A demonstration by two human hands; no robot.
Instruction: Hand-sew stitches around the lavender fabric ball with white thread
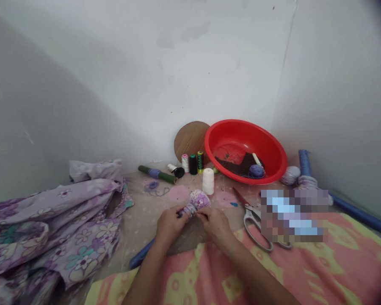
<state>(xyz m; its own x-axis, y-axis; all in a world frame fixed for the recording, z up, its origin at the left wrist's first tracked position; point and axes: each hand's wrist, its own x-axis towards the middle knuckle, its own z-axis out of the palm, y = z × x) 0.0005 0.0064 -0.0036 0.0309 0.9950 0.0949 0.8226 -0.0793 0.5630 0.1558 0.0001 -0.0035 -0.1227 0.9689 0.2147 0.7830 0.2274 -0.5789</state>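
Note:
A floral fabric bundle (pixel 199 200), white and purple with a rounded head, is bound round its neck with blue-purple strands. My left hand (pixel 170 224) is closed around the bound part, thumb on top. Fingertips pinched, my right hand (pixel 216 223) touches or nearly touches the bundle's right side; whatever thread it may pinch is too small to make out. A blue-wrapped rod (pixel 142 255) shows below my left wrist, and whether it joins the bundle is hidden. Just beyond the bundle stands a white thread cone (pixel 208 182).
Large scissors (pixel 257 226) lie right of my right hand. Behind stand several thread spools (pixel 193 164) and a red basin (pixel 246 123) holding a purple yarn ball. Floral fabric (pixel 92 220) is heaped left, near a green tube (pixel 158 174). A pink-yellow blanket (pixel 190 275) covers the front.

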